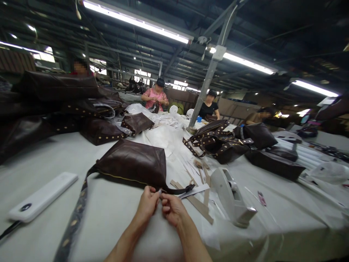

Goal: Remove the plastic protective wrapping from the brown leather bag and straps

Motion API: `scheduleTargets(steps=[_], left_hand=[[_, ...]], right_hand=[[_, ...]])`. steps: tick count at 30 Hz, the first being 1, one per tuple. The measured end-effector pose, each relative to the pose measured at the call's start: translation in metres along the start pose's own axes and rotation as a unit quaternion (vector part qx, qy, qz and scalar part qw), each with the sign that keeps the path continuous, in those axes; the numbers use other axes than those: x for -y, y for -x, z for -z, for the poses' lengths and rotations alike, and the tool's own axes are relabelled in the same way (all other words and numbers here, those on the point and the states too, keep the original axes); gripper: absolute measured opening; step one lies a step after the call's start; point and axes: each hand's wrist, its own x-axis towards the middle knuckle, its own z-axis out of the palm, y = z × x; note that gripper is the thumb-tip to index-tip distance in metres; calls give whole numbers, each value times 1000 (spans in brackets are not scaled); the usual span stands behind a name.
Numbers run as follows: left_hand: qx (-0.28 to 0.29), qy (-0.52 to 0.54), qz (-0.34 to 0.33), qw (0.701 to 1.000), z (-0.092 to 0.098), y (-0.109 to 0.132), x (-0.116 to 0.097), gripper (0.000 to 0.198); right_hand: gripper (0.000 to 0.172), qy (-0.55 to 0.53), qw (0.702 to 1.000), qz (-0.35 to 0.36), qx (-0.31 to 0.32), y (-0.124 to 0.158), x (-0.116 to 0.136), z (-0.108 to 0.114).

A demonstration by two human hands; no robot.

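A dark brown leather handbag [133, 160] lies on the pale-covered table, with a yellowish zipper edge along its near side. Its studded strap [75, 211] trails down the left toward the table's front. At the bag's near right corner, my left hand [149, 201] and my right hand [172, 209] come together, fingers pinched around a small light piece. What that piece is cannot be made out, and the fingertips partly cover it. A short strap end with a buckle [188, 188] lies just beyond my right hand.
A white tape dispenser [231, 196] stands right, beside cardboard strips [199, 207]. On the left lies a white device with a cable [43, 196]. Brown bags are piled at left [60, 87] and right [218, 140]. A metal post [204, 87] rises behind. Several people sit across the table.
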Motion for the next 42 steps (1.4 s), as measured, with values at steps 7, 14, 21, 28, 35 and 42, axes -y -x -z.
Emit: scheduleTargets(steps=[7, 14, 21, 28, 35, 42], left_hand=[[-31, -38, -57, 997, -4, 4, 2, 20], [5, -43, -88, 995, -3, 12, -6, 20], [-43, -109, -161, 980, -5, 27, -5, 20], [-48, -196, -219, 955, -5, 29, -3, 22], [-27, -354, -200, 913, -10, 32, 0, 23], [-54, -276, -170, 945, -10, 30, 1, 21]], right_hand=[[23, 9, 996, 75, -38, 2, -9, -4], [29, 6, 997, 65, -46, -4, -12, -14], [31, 21, 996, 64, -52, -5, -14, -14], [20, 33, 997, 56, -49, -3, -9, -8], [38, 69, 994, 59, -58, -7, -9, -9], [30, 89, 995, 35, -39, -10, 0, -11]])
